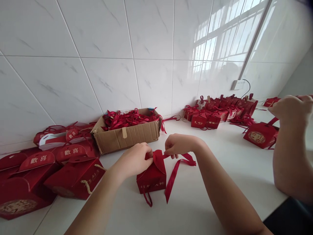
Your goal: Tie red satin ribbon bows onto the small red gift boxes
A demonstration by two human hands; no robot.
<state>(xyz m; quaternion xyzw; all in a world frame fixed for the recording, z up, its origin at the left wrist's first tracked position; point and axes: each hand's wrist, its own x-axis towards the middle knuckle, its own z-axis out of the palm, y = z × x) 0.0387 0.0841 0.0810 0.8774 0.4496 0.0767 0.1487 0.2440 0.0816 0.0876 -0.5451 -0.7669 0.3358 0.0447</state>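
Note:
A small red gift box (152,179) with gold lettering stands on the white counter in front of me, its top flaps raised. My left hand (137,160) is closed at the left side of the box top, its fingertips partly hidden behind the flap. At the right side, my right hand (179,146) pinches a red ribbon (174,176) close to the flap. The ribbon's loose length trails over the counter to the right of the box. A dark red cord loop hangs from the box's lower front.
A cardboard box (127,137) full of red ribbons stands against the tiled wall. Larger red boxes (75,178) crowd the left side; several small ones (205,120) sit at the back right. Another person's arm (290,147) reaches over a red box (260,134) at the right.

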